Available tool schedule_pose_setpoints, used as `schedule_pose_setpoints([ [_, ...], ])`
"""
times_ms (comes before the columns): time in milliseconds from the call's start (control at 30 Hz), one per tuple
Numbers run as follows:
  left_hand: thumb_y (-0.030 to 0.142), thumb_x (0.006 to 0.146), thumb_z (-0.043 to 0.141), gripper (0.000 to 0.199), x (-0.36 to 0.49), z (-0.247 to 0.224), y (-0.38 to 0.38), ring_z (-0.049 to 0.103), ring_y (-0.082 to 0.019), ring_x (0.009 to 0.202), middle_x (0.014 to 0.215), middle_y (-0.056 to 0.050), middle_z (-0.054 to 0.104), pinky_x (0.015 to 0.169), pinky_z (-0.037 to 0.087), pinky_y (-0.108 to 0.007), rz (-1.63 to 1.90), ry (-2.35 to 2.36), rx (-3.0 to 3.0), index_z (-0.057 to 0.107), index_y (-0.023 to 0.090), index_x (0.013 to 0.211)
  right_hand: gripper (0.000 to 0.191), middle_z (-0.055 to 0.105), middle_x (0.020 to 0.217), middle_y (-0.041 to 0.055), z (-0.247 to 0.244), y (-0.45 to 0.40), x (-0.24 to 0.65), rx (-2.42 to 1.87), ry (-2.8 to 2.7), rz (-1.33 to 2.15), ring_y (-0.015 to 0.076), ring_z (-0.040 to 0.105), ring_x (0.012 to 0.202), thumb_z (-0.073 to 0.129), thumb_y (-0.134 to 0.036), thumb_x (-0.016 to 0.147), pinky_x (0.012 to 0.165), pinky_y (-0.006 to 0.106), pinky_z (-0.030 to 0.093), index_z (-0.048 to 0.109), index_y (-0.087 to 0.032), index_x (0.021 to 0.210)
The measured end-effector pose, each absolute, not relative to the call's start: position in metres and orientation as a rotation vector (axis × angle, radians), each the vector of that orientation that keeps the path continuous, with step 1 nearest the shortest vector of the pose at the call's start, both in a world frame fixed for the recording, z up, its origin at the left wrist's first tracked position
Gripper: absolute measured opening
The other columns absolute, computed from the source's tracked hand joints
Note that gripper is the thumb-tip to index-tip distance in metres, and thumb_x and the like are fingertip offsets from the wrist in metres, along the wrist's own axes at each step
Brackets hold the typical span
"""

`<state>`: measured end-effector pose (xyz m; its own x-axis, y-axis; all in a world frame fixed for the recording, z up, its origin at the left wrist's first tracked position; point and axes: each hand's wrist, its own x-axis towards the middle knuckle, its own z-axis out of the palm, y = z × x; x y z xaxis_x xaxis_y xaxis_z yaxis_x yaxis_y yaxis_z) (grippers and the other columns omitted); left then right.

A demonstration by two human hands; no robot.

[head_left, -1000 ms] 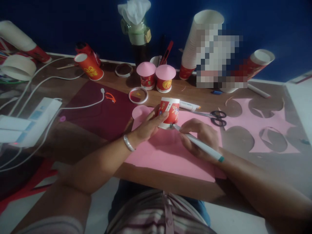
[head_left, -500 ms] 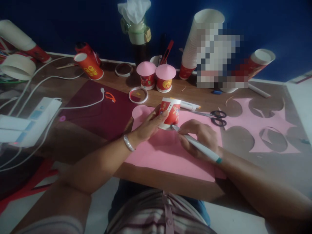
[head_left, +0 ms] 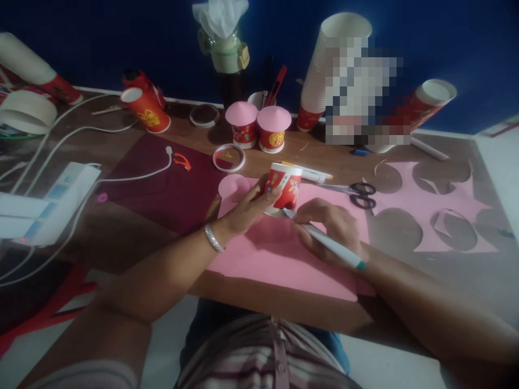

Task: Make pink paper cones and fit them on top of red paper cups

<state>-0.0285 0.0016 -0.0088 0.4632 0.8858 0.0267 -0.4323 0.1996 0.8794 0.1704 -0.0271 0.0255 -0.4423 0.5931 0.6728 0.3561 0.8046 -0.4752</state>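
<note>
Left hand (head_left: 256, 201) wrapped around its side, the person is holding a short red-and-white paper cup (head_left: 288, 183) above a pink sheet (head_left: 279, 259), while the right hand (head_left: 330, 227) is gripping a slim white tool (head_left: 336, 247) whose tip is meeting the cup's base. Just beyond the right hand, black-handled scissors (head_left: 352, 193) are lying across the sheet's far edge, and a white marker (head_left: 314, 175) is resting behind the cup. Farther off, two small cups (head_left: 271, 140) wearing pink cone tops are standing side by side, with a tape roll (head_left: 229, 169) lying to their near left. A tall cup stack (head_left: 316, 70) is leaning at the far right, a blurred patch hiding its neighbours. Pink paper with round cut-outs (head_left: 438, 200) is spreading at right; a maroon sheet (head_left: 158, 189) and a white power strip (head_left: 67, 200) are occupying the left. The brown desk (head_left: 239, 294) is running up to a dark blue wall (head_left: 162, 43).
</note>
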Motion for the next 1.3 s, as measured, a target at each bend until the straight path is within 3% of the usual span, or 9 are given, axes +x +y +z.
schedule_pose_setpoints([
  [233, 0.046, 0.098, 0.069, 0.034, -0.0307, -0.0107, 0.0013, 0.073, -0.025, 0.106, 0.113, -0.006, 0.075, 0.1, 0.059, -0.039, 0.976, 0.666, 1.006, 0.07, 0.024, 0.124, 0.006, 0.078, 0.083, 0.0036, 0.0255, -0.0269, 0.1703, -0.72, -2.085, 0.284, 0.0153, 0.077, 0.073, 0.066, -0.021, 0.097, 0.064, 0.024, 0.062, 0.06, -0.023, 0.099],
  [367, 0.048, 0.099, 0.067, 0.034, -0.0308, -0.01, 0.0019, 0.074, -0.025, 0.097, 0.101, -0.006, 0.075, 0.093, 0.061, -0.038, 0.953, 0.642, 1.045, 0.071, 0.021, 0.118, 0.006, 0.078, 0.084, 0.0039, 0.0261, -0.0273, 0.1707, -0.735, -2.084, 0.277, 0.0152, 0.077, 0.072, 0.066, -0.021, 0.097, 0.064, 0.024, 0.062, 0.06, -0.022, 0.098],
  [600, 0.046, 0.097, 0.07, 0.035, -0.0299, -0.0166, 0.0027, 0.073, -0.025, 0.105, 0.108, -0.007, 0.075, 0.099, 0.059, -0.039, 0.977, 0.61, 0.961, 0.07, 0.023, 0.123, 0.006, 0.077, 0.083, 0.0029, 0.0282, -0.0271, 0.1716, -0.77, -2.07, 0.265, 0.0159, 0.077, 0.072, 0.067, -0.022, 0.098, 0.062, 0.025, 0.062, 0.061, -0.023, 0.097],
  [1300, 0.046, 0.098, 0.068, 0.029, -0.0279, -0.0101, 0.0025, 0.074, -0.025, 0.101, 0.103, -0.006, 0.077, 0.098, 0.059, -0.042, 0.993, 0.57, 0.911, 0.07, 0.024, 0.117, 0.004, 0.078, 0.084, 0.0029, 0.0273, -0.0281, 0.1724, -0.823, -2.055, 0.254, 0.0162, 0.076, 0.072, 0.067, -0.025, 0.098, 0.062, 0.025, 0.061, 0.064, -0.022, 0.097],
])
